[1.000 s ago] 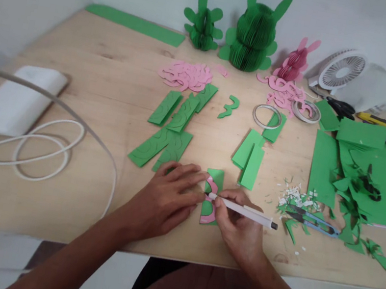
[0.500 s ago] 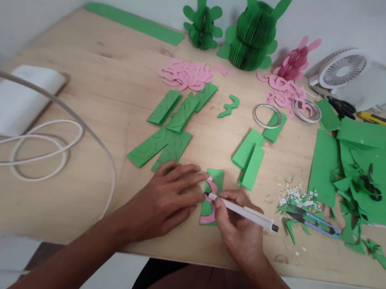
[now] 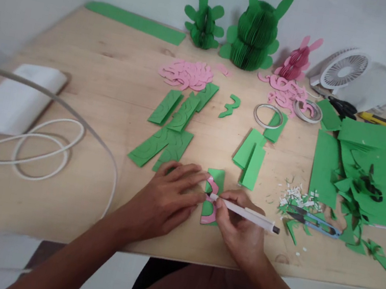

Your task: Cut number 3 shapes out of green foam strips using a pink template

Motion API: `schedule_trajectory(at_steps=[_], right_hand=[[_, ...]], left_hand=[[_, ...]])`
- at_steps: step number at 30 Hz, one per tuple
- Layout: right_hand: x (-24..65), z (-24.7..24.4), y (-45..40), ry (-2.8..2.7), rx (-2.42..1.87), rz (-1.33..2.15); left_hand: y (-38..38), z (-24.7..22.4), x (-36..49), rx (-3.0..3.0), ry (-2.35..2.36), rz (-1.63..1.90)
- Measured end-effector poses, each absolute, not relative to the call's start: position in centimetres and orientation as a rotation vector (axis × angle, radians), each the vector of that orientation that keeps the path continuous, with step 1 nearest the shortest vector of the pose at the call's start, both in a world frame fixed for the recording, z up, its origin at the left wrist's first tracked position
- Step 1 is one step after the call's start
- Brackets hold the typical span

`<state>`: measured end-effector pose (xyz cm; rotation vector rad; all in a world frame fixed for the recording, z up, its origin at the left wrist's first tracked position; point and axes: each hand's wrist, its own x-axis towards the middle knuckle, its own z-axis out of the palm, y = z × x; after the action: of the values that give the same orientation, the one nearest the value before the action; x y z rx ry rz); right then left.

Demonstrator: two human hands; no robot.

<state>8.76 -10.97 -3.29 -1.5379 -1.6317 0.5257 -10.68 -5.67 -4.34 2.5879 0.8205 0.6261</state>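
The right hand grips a white pen at the pink cutout, lower centre, left hand flat alongside.

3 items together near the front edge of the tabletop.

Green paper strip: narrow, flat, long side running away from the front edge; left side partly under the fingertips of the left hand.

Pink cutout: curvy, 2 arcs visible, lying flat on the strip, its middle partly hidden by pen and fingers.

Pen: slim, white barrel, dark end cap; held in the right hand, slanting low across, tip at the cutout's middle, capped end pointing right. Exact tip contact unclear.
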Motion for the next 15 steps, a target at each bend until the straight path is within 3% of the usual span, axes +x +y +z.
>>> schedule_trajectory(at_steps=[15], right_hand=[[9.08, -3.69, -11.22, -1.573, -1.578, 0.560]], left_hand=[[-5.64, -4.50, -10.73, 2.580, 0.826, 0.624]])
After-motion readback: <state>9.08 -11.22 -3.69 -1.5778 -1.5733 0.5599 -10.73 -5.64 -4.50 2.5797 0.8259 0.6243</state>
